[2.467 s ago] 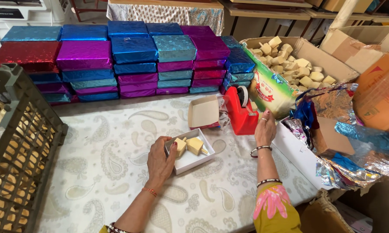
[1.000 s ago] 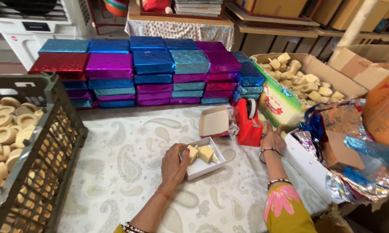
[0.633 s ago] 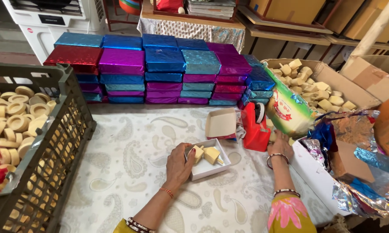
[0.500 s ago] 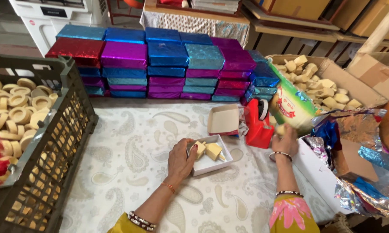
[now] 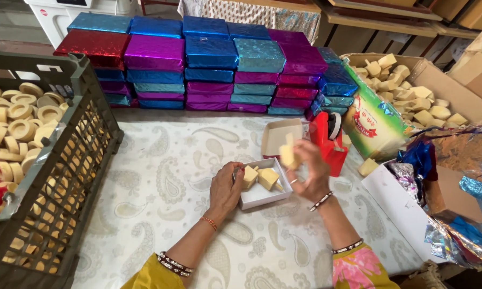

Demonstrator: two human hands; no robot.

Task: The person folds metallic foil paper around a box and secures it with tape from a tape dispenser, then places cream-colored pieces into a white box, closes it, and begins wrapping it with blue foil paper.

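Note:
A small white cardboard box [image 5: 262, 197] lies on the patterned tablecloth with two pale yellow blocks [image 5: 268, 178] inside. My left hand [image 5: 226, 186] grips the box's left side, thumb on a block. My right hand [image 5: 308, 170] hovers just right of the box and holds another pale yellow block [image 5: 289, 154] in its fingertips. The box's open lid [image 5: 281, 135] lies just behind.
A red tape dispenser [image 5: 329, 139] stands behind my right hand. Stacks of shiny blue, purple and red boxes [image 5: 209, 61] line the back. A dark crate [image 5: 75, 160] of round pale pieces is at left. A carton of yellow blocks [image 5: 417, 96] and foil wrapping [image 5: 455, 214] sit at right.
My right hand came back from the right side with a yellow block and now holds it beside the white box. The camera view dipped and moved closer.

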